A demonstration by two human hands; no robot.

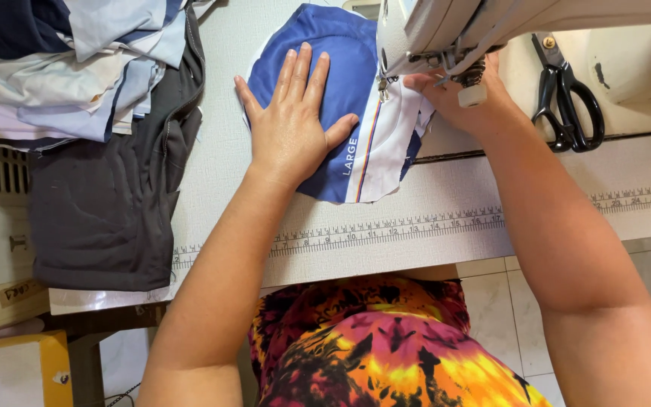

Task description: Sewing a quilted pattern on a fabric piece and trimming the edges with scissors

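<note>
My left hand (pixel 291 120) lies flat, fingers spread, pressing on a blue fabric piece (pixel 340 53) with a white panel and thin coloured stripes (pixel 386 151). The piece runs under the head of a white sewing machine (pixel 446 22). My right hand (pixel 461 98) sits under the machine head at the needle area, fingers on the white edge of the fabric. The machine partly hides those fingers.
Black scissors (pixel 566 94) lie on the machine bed at the right. A stack of blue, white and navy cut pieces (pixel 77 60) sits on a dark grey cloth (pixel 107 203) at the left. A printed ruler strip (pixel 416 226) runs along the white table's front edge.
</note>
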